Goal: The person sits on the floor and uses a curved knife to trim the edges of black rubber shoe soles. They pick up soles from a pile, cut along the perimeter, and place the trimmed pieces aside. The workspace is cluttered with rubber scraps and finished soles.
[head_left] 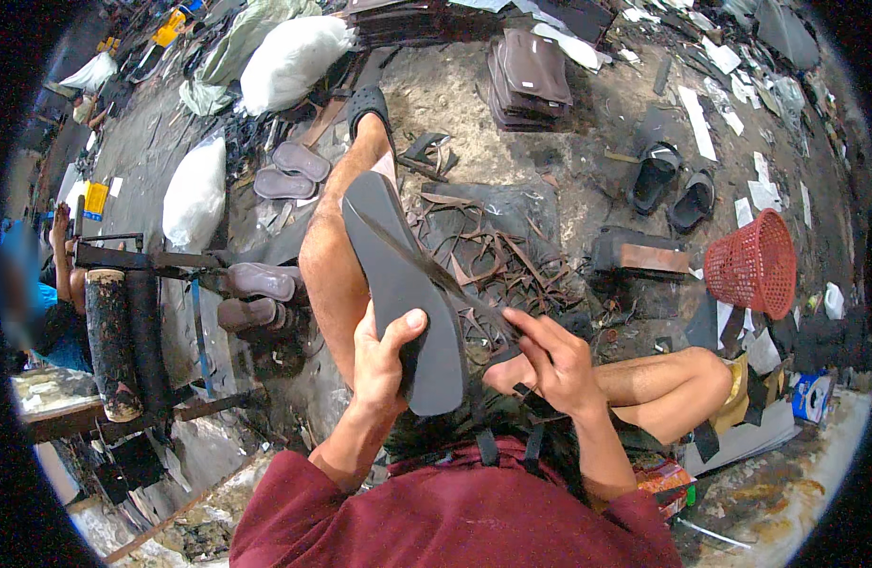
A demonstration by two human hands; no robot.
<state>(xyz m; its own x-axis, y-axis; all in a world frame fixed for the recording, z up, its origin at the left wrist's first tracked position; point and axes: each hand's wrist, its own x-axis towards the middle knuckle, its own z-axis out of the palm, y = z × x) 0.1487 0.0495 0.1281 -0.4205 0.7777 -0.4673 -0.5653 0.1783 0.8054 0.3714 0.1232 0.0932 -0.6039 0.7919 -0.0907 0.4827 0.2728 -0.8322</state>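
You're gripping sole (pixel 408 289) with left hand (pixel 383 355); it's slanting in front of you. Right hand (pixel 555 364) is pinching strip (pixel 447 278) that's running across sole. Scraps (pixel 508 260) are lying beyond; basket (pixel 750 270) is sitting at right.
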